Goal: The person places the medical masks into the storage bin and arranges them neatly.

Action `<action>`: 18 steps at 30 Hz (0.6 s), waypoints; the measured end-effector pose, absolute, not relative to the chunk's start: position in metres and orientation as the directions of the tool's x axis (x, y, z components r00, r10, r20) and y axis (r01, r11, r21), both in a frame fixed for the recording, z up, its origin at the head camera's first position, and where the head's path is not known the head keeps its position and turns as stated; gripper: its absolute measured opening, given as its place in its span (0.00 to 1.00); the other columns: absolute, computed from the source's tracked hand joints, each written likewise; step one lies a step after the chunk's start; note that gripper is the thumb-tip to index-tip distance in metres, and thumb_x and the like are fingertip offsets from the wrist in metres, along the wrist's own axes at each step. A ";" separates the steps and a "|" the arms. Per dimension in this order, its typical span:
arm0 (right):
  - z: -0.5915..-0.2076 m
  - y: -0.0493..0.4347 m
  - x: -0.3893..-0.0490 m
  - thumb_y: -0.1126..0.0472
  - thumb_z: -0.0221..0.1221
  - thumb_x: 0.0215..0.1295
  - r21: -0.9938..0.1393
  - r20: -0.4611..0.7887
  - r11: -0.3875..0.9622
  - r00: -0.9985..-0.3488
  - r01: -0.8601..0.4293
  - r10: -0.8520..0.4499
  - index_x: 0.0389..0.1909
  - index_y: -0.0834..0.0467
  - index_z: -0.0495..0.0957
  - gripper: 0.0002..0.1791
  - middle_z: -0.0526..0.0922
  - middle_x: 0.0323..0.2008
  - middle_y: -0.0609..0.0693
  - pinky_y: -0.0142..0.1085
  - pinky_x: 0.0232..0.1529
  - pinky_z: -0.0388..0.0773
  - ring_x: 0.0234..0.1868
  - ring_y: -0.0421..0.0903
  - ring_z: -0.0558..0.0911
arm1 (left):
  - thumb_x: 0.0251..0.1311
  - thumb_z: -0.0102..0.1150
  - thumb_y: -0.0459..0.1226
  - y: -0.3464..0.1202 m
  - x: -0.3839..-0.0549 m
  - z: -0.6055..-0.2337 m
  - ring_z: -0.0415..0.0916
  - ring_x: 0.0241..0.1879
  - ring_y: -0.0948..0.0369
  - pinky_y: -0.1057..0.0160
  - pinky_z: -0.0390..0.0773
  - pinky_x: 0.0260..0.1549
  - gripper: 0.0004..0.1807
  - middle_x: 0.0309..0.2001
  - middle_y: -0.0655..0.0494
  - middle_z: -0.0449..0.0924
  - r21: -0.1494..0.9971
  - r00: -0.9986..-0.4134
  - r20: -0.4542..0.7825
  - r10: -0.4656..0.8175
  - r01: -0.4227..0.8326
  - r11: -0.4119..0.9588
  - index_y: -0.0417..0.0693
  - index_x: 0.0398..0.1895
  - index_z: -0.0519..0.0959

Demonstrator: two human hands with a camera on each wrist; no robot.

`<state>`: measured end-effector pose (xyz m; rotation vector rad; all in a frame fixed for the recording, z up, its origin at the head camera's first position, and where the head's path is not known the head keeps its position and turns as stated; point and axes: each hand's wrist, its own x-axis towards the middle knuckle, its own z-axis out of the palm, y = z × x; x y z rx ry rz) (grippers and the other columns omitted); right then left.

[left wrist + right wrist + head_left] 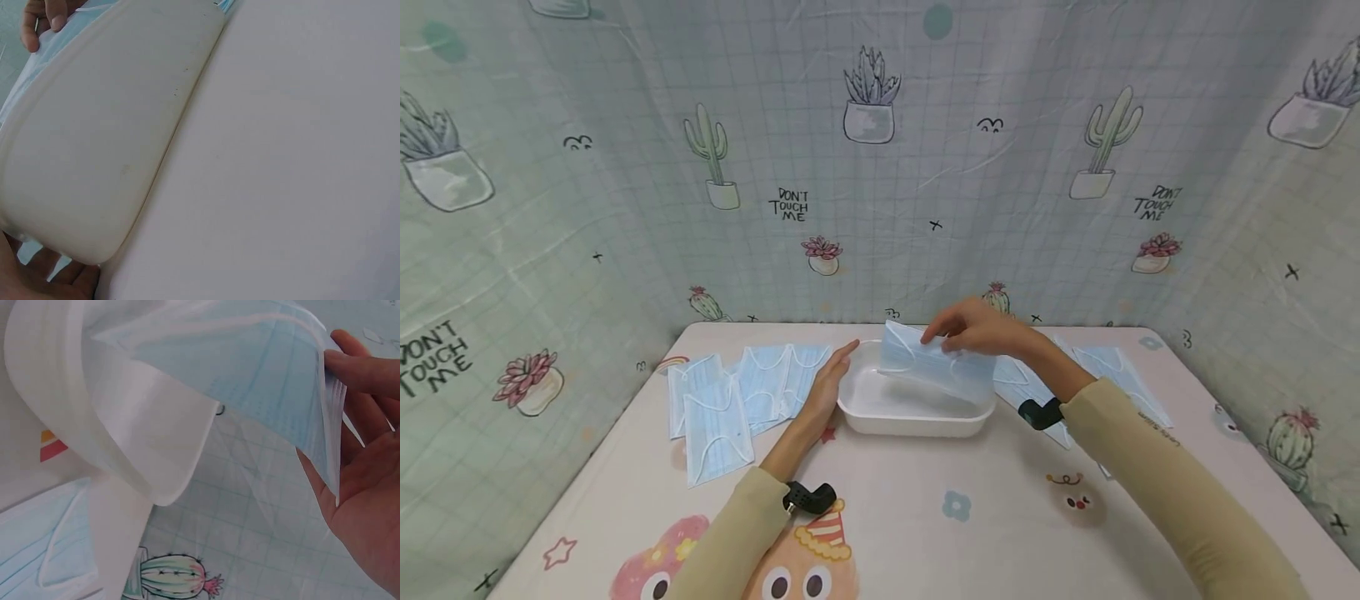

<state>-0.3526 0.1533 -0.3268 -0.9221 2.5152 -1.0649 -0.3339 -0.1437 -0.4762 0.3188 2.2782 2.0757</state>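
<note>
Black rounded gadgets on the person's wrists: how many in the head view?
2: one black gadget behind the left hand, which touches the white plastic tray; another behind the right hand, which holds a light-blue pleated mask.

Soft, even light fills the head view, leaving a faint shadow toward four o'clock on the pale pink, cartoon-printed worktop (902,471); edges look stretched. The left wrist view is dim and grey, the right hazy.
</note>
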 end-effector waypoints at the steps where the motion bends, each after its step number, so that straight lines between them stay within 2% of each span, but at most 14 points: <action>1: -0.328 0.151 -0.355 0.74 0.62 0.65 -0.716 0.000 0.522 -0.748 -0.464 -0.664 0.50 0.60 0.87 0.15 0.88 0.54 0.57 0.42 0.52 0.86 0.56 0.53 0.85 | 0.83 0.31 0.49 -0.144 -0.334 -0.476 0.43 0.84 0.52 0.43 0.41 0.82 0.27 0.83 0.57 0.53 0.989 -0.978 0.106 0.180 0.122 0.081 0.61 0.80 0.62; 4: -0.332 0.144 -0.360 0.73 0.62 0.65 -0.726 -0.039 0.503 -0.702 -0.469 -0.711 0.50 0.60 0.87 0.15 0.88 0.54 0.56 0.44 0.56 0.85 0.58 0.53 0.85 | 0.83 0.31 0.48 -0.143 -0.334 -0.476 0.43 0.84 0.52 0.43 0.42 0.82 0.27 0.83 0.57 0.53 0.990 -0.979 0.108 0.176 0.123 0.074 0.61 0.80 0.62; 9: -0.333 0.133 -0.366 0.72 0.62 0.65 -0.748 -0.098 0.494 -0.662 -0.443 -0.743 0.51 0.59 0.87 0.16 0.88 0.56 0.55 0.45 0.61 0.82 0.61 0.52 0.84 | 0.83 0.32 0.47 -0.143 -0.333 -0.475 0.43 0.84 0.51 0.43 0.42 0.82 0.27 0.83 0.56 0.54 0.990 -0.979 0.116 0.166 0.127 0.059 0.59 0.79 0.63; 18: -0.343 0.118 -0.377 0.73 0.63 0.63 -0.742 -0.203 0.521 -0.598 -0.423 -0.775 0.51 0.60 0.87 0.17 0.87 0.56 0.54 0.40 0.59 0.82 0.57 0.47 0.85 | 0.83 0.32 0.48 -0.143 -0.334 -0.475 0.46 0.83 0.51 0.42 0.45 0.81 0.27 0.82 0.55 0.55 0.992 -0.978 0.101 0.182 0.113 0.055 0.61 0.80 0.62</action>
